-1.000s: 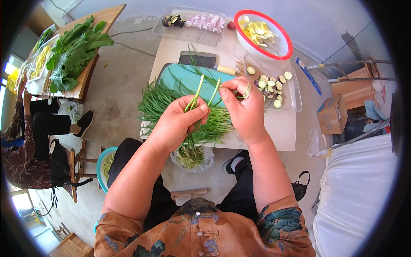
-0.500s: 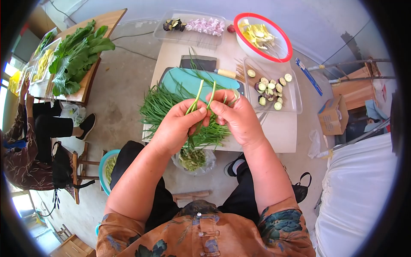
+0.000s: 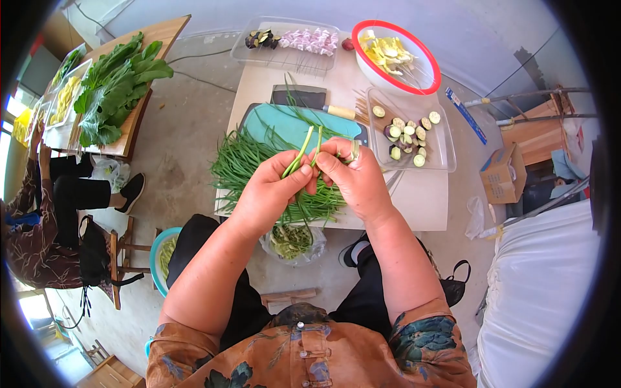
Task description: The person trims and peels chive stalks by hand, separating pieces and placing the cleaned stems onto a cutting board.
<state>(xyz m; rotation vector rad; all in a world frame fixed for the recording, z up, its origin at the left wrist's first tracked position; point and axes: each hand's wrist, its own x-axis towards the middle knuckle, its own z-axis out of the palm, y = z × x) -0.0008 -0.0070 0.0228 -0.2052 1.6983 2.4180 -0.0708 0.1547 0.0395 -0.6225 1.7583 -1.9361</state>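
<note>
My left hand and my right hand meet over the near side of the table, fingertips almost touching. Between my left thumb and fingers are pinched a few Chinese chive stalks, pale ends pointing up. My right fingers pinch another chive stalk beside them. A large heap of chives lies under and left of my hands, partly over a turquoise cutting board. Behind the board rests a cleaver with a wooden handle. Below the table edge, a plastic bag holds green scraps.
A clear tray holds eggplant slices, with skewers beside it. Farther back are a red-rimmed bowl of yellow leaves and a tray of pink-white pieces. On the left, a person sits by a wooden table with leafy greens.
My right hand has shifted slightly and its stalk stands a little lower. Both hands still pinch the stalks, and the surroundings look the same.
</note>
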